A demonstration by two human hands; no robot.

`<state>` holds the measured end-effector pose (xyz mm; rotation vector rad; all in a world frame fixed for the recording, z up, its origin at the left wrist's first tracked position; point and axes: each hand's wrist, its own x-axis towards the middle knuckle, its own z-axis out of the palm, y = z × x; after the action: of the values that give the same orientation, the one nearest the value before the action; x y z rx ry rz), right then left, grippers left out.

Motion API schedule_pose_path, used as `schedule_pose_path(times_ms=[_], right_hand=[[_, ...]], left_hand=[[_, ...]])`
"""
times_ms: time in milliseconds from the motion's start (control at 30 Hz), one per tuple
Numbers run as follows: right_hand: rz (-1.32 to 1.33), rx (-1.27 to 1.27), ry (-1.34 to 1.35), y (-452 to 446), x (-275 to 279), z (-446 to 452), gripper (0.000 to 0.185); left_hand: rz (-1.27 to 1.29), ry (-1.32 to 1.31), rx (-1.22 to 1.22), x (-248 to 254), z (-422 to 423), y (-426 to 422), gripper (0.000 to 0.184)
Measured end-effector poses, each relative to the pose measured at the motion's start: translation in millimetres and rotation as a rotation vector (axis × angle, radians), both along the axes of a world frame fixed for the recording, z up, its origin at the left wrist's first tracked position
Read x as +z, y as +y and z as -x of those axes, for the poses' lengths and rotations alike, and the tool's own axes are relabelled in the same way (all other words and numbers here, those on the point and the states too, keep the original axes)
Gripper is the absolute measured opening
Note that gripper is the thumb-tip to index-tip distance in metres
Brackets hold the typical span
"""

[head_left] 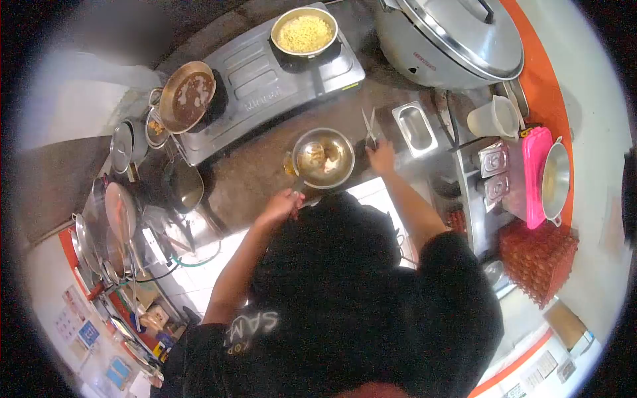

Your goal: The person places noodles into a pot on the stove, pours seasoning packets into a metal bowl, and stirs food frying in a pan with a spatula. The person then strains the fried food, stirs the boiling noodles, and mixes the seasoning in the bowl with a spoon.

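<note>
My left hand (285, 204) is closed around the dark handle of a ladle (310, 158), whose round end is over a steel bowl (344, 159). Something pale lies in the bowl beside the ladle. To the right of the bowl, my right hand (381, 158) has its fingers at the handles of metal scissors (370, 125), with the blades spread apart and pointing away from me. A rectangular steel tray (417, 129) sits just right of the scissors.
A two-burner stove (255, 73) carries a pan of noodles (304, 34) and a pan of brown liquid (192, 99). At the back right is a large lidded cooker (424, 56). A plastic jug (484, 121), pink board (535, 179) and egg trays (537, 259) are right; pans hang left.
</note>
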<state>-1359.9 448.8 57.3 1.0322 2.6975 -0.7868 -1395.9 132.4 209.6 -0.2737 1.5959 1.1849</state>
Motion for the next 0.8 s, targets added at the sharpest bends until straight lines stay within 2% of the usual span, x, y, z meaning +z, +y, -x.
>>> schedule_pose_path(times_ms=[33, 100, 133, 233, 300, 333, 367, 433, 500, 567, 633, 667, 700, 733, 767, 800], right_hand=[[-0.142, 0.027, 0.034, -8.0, 12.2, 6.6, 0.051], [-0.144, -0.006, -0.078, -20.8, 32.8, 20.1, 0.053], [-0.164, -0.046, -0.183, -25.9, 37.4, 24.1, 0.054], [-0.216, -0.179, -0.239, -35.0, 34.8, 29.1, 0.054], [-0.384, -0.143, -0.236, -25.4, -58.5, 15.8, 0.057], [-0.469, -0.130, -0.237, -20.6, -104.6, 9.2, 0.058], [-0.468, -0.127, -0.240, -21.6, -92.4, 4.6, 0.058], [-0.272, -0.099, -0.176, -17.7, -42.6, -7.6, 0.055], [-0.208, -0.027, -0.073, -12.3, -14.3, -27.3, 0.052], [-0.147, 0.046, 0.025, -0.6, -20.2, -45.7, 0.050], [0.521, -0.310, 0.093, 13.8, -70.6, -72.4, 0.037], [0.521, -0.196, -0.024, 18.7, -55.6, -84.8, 0.028], [0.516, -0.197, -0.025, 17.7, -38.4, -87.8, 0.028], [0.859, -0.310, -0.034, 13.8, -22.8, -88.6, 0.027], [1.204, -0.426, -0.043, 11.4, -5.7, -90.6, 0.026], [1.245, -0.397, -0.075, 13.7, 5.8, -93.6, 0.035]], left_hand=[[0.013, -0.006, 0.008, -0.4, -2.7, -0.6, 0.023], [0.193, 0.098, -0.094, 0.5, -4.4, -0.9, 0.023], [0.207, 0.097, -0.095, 0.7, -6.5, -3.0, 0.023], [0.246, 0.147, -0.150, 5.6, -3.3, -1.4, 0.025], [0.298, 0.195, -0.272, 20.9, 0.4, 4.3, 0.026], [0.302, 0.191, -0.271, 12.6, 0.0, 0.6, 0.026], [0.241, 0.164, -0.221, -3.5, -1.8, -4.5, 0.026], [0.175, 0.137, -0.170, -12.6, -1.1, -6.9, 0.026], [0.175, 0.180, -0.187, -10.2, 0.2, -1.9, 0.026], [0.162, 0.205, -0.213, -27.5, -0.9, -3.6, 0.026], [0.148, 0.232, -0.241, -32.3, -0.2, 1.0, 0.026], [0.169, 0.219, -0.228, -27.1, 0.7, 5.7, 0.025], [0.190, 0.206, -0.215, -24.7, 1.2, 9.1, 0.025], [0.186, 0.204, -0.216, -28.9, 1.0, 9.5, 0.025], [0.195, 0.316, -0.341, -34.9, 0.0, 8.0, 0.024], [0.203, 0.431, -0.467, -38.5, -0.4, 7.8, 0.024]])
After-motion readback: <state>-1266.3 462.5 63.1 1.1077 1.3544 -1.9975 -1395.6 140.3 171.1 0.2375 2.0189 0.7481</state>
